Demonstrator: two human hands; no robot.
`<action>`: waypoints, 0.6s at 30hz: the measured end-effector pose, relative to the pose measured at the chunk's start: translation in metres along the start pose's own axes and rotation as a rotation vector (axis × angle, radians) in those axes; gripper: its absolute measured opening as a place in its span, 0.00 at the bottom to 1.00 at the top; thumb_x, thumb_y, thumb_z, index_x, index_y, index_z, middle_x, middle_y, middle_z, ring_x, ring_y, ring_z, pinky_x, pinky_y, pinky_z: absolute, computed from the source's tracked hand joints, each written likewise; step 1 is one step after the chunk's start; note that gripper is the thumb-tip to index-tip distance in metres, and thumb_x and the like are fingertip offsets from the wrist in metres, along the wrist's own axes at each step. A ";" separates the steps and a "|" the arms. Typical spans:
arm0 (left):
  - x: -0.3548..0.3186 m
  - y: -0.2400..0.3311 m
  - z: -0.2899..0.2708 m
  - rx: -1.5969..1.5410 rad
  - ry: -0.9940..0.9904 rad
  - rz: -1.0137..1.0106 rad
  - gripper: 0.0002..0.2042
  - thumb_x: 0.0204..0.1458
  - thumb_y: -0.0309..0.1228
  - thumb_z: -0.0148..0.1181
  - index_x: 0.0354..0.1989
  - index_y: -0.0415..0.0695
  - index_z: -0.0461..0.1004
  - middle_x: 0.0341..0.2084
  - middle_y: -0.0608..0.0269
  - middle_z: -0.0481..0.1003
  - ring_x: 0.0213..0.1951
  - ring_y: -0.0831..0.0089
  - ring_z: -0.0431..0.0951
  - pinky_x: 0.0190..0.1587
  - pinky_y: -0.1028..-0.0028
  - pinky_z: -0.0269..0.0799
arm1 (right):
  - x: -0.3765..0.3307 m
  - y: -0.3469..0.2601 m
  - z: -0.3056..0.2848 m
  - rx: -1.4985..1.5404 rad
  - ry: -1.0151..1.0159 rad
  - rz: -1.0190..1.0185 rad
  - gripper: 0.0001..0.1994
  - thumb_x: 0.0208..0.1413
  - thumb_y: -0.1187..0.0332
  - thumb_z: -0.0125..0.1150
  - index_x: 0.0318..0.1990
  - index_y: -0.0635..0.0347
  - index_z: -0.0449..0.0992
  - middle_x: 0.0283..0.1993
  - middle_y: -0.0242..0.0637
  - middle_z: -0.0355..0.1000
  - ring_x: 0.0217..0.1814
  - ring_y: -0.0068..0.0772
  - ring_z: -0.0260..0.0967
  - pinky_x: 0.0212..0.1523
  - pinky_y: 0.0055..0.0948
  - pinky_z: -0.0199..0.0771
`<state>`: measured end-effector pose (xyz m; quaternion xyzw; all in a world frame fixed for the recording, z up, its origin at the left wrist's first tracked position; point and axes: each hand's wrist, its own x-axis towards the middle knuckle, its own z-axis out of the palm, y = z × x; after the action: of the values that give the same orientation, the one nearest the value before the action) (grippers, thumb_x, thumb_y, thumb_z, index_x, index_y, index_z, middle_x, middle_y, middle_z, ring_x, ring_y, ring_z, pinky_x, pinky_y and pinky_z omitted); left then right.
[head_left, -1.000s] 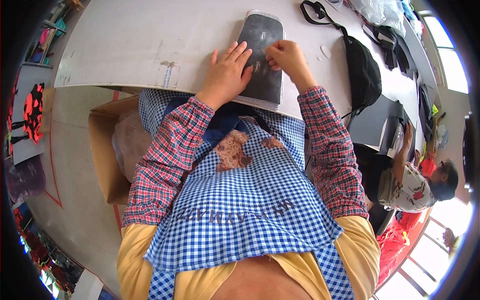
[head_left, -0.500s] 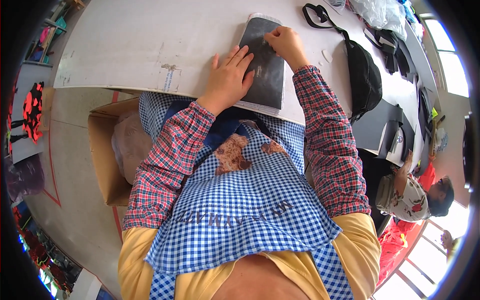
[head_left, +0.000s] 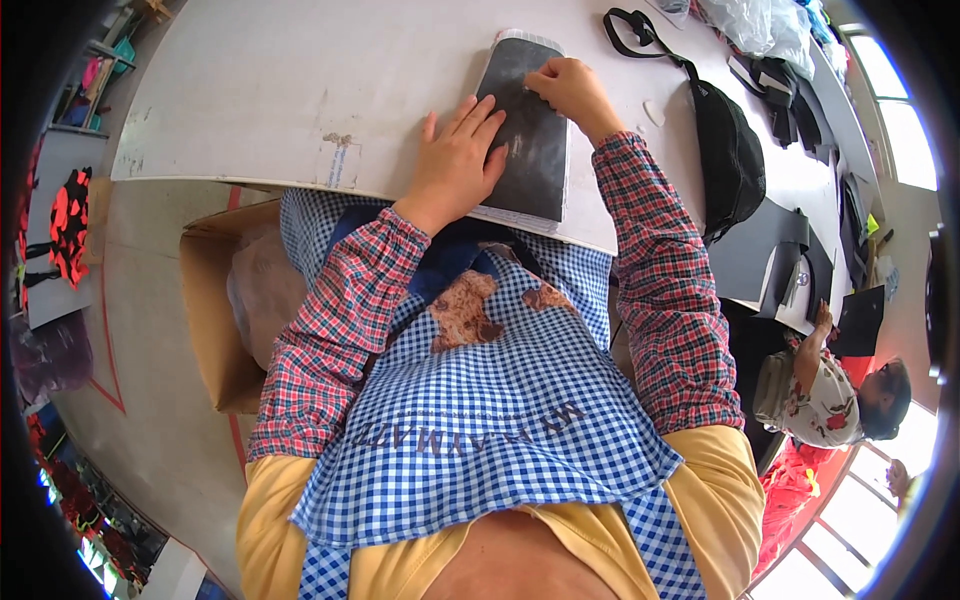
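one dark sheet [head_left: 527, 130], two hands [head_left: 455, 160], one black bag [head_left: 725, 160]

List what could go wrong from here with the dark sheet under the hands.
1. The dark sheet lies close to the table's near edge; a push toward the body could slide it off onto the lap.
2. Only the left hand presses it flat; the right hand works near the far end, so that end might shift or curl.
3. The black bag sits close beside the right forearm and could be bumped.

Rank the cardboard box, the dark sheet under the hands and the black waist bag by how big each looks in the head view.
1. cardboard box, though partly hidden.
2. and 3. black waist bag and dark sheet look about alike; the fisheye bends the picture, so no firm order.
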<state>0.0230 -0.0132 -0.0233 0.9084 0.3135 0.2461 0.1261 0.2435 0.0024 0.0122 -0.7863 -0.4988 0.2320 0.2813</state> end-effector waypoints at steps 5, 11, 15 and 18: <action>-0.002 0.000 0.001 0.012 -0.012 -0.014 0.21 0.59 0.36 0.53 0.61 0.48 0.67 0.65 0.61 0.62 0.68 0.63 0.58 0.66 0.46 0.48 | -0.036 0.010 0.005 0.161 0.331 -0.031 0.14 0.49 0.60 0.61 0.32 0.64 0.79 0.30 0.47 0.77 0.36 0.48 0.76 0.41 0.41 0.75; -0.004 -0.006 0.006 0.009 0.007 0.013 0.21 0.59 0.38 0.51 0.61 0.47 0.68 0.65 0.61 0.62 0.68 0.63 0.58 0.66 0.43 0.46 | -0.070 -0.003 0.012 0.108 0.335 -0.009 0.12 0.52 0.62 0.60 0.32 0.64 0.77 0.37 0.52 0.76 0.42 0.53 0.73 0.45 0.41 0.71; -0.003 -0.005 0.007 0.000 0.004 0.033 0.21 0.61 0.37 0.50 0.62 0.46 0.66 0.66 0.60 0.62 0.69 0.62 0.57 0.67 0.44 0.44 | -0.075 -0.004 0.009 0.193 0.430 -0.102 0.11 0.54 0.64 0.60 0.32 0.64 0.77 0.35 0.48 0.76 0.39 0.49 0.74 0.42 0.41 0.73; -0.005 -0.007 0.005 -0.038 0.009 0.027 0.20 0.62 0.36 0.48 0.62 0.46 0.66 0.66 0.60 0.61 0.69 0.62 0.57 0.67 0.45 0.43 | -0.079 -0.012 0.010 0.377 0.505 -0.163 0.11 0.54 0.63 0.61 0.33 0.64 0.77 0.32 0.46 0.76 0.36 0.43 0.75 0.37 0.38 0.73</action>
<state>0.0189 -0.0114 -0.0321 0.9089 0.2969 0.2579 0.1384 0.1979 -0.0641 0.0194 -0.7106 -0.4228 0.0945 0.5544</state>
